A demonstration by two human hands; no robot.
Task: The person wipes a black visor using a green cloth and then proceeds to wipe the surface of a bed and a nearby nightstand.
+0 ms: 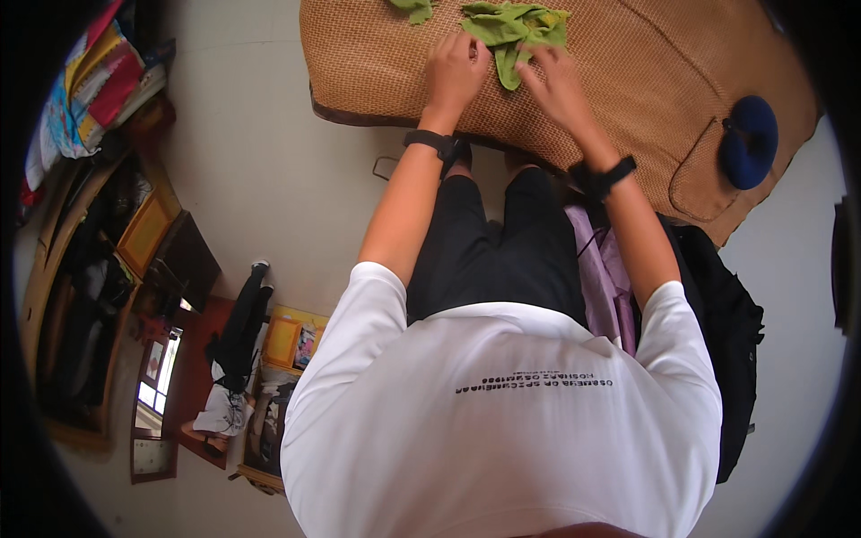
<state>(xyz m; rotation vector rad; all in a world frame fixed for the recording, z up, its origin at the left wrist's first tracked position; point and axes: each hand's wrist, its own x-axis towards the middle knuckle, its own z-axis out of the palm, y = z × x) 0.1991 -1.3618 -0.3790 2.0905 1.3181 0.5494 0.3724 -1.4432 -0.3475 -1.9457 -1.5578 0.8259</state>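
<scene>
A crumpled green cloth with a yellowish patch lies on the woven tan mat in front of me. One end of it hangs toward me between my hands. My left hand is at the cloth's left edge, fingers curled in and pressed together; whatever they pinch is hidden. Over the cloth's right side is my right hand, its thumb and forefinger apart and close to the hanging end. Its other fingers are partly blurred. A second piece of green cloth lies farther left, cut off by the upper edge.
A dark blue U-shaped neck pillow rests on the mat's right part. Beside my right leg are a lilac cloth and a black bag or garment. An open wooden cabinet with clothes and a person are at left.
</scene>
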